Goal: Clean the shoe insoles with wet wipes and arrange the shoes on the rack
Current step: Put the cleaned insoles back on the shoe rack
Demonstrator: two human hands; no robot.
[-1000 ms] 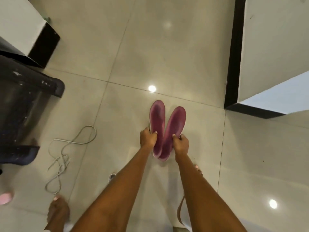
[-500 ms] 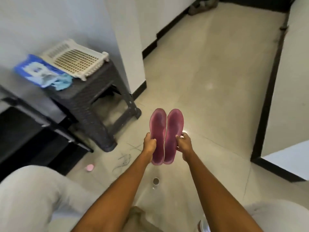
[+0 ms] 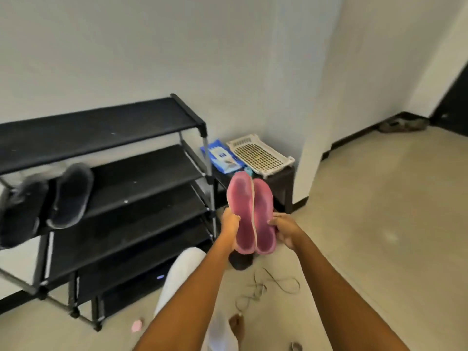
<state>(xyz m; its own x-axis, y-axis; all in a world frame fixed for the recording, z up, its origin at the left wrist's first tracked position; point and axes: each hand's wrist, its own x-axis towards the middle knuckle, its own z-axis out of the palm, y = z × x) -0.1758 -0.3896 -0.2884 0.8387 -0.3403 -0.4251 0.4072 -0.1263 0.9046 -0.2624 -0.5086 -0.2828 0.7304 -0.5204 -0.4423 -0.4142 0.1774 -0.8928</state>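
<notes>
Two pink insoles [image 3: 249, 214] held side by side, right of the rack [image 3: 106, 188].
Your left hand [image 3: 230, 222] fingers grip one insole's edge; your right hand [image 3: 286, 230] fingers grip the other's.

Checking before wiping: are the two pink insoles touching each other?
Touching. The head view shows the left insole and right insole pressed edge to edge, no gap along their shared seam.

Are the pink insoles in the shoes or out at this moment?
Out. Both pink insoles are bare and side by side, the left hand holding one and the right hand the other; no shoe surrounds them.
</notes>
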